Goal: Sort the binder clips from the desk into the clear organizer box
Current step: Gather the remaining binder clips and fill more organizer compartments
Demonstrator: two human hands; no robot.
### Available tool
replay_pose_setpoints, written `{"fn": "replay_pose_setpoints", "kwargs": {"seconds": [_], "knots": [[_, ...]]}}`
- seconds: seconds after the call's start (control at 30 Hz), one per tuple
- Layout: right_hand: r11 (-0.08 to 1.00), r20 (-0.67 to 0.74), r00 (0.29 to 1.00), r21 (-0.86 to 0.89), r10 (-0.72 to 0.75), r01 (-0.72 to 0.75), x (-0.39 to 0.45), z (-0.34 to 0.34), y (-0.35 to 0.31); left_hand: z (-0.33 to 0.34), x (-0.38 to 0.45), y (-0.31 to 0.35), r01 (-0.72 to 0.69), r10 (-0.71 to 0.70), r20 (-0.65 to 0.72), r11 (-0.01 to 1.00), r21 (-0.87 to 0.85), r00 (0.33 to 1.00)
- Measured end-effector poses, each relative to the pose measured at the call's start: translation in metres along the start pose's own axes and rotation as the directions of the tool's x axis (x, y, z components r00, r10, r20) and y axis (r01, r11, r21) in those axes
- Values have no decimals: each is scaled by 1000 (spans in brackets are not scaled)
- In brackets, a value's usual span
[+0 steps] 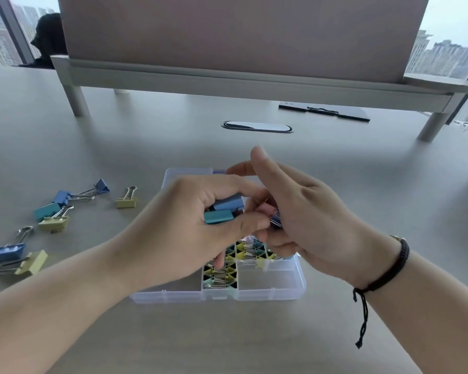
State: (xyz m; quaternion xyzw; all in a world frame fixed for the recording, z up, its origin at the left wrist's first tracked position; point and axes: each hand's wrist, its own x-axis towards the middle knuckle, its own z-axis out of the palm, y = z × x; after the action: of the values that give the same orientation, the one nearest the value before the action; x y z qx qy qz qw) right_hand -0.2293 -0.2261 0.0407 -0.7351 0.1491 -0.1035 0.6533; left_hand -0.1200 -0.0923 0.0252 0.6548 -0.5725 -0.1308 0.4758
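Grey desk (335, 163) beneath city windows. Above clear organizer box (276, 290), left grip (189, 225) curled round blue binder clips (222, 210); right grip (303, 211) pinching small clips (275, 220).

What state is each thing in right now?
Left hand: holds blue and teal clips above the box.
Right hand: pinches a small clip.
Organizer box: open, middle compartment packed with clips.
Loose clips: lying on the desk, left of the box.
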Motion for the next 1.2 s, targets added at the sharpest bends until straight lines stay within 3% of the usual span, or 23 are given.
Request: {"fn": "replay_pose_setpoints", "kwargs": {"seconds": [0.2, 0.33, 0.47, 0.6, 0.7, 0.87, 1.0, 1.2], "knots": [[994, -2, 997, -71, -80, 79, 2, 2, 0, -4, 0, -2, -29, 29, -7, 998, 60, 1000], [940, -2, 982, -289, -188, 180, 7, -12, -1, -8, 1, -3, -66, 83, -101, 984, 166, 991], [960, 12, 989, -240, -148, 147, 7, -33, -4, -12, 3, -9, -29, 69, -176, 976, 218, 982], [950, 63, 996, -300, -68, 84, 8, -40, -1, -14, 4, -13, -39, 75, -101, 948, 317, 992], [906, 21, 999, -420, -44, 49, 10, -42, 0, -16, 4, -12, -65, 95, -58, 918, 392, 994], [772, -7, 993, -630, -116, 86, 11, -36, 1, -20, 4, -12, -96, 171, -123, 882, 461, 978], [680, 60, 993, -725, -101, 113, 9, -30, 3, -20, 4, -14, -80, 161, -134, 878, 472, 978], [625, 54, 991, -771, -125, 121, 10, -33, 8, -18, 4, -15, -85, 164, -123, 873, 481, 979]]}}
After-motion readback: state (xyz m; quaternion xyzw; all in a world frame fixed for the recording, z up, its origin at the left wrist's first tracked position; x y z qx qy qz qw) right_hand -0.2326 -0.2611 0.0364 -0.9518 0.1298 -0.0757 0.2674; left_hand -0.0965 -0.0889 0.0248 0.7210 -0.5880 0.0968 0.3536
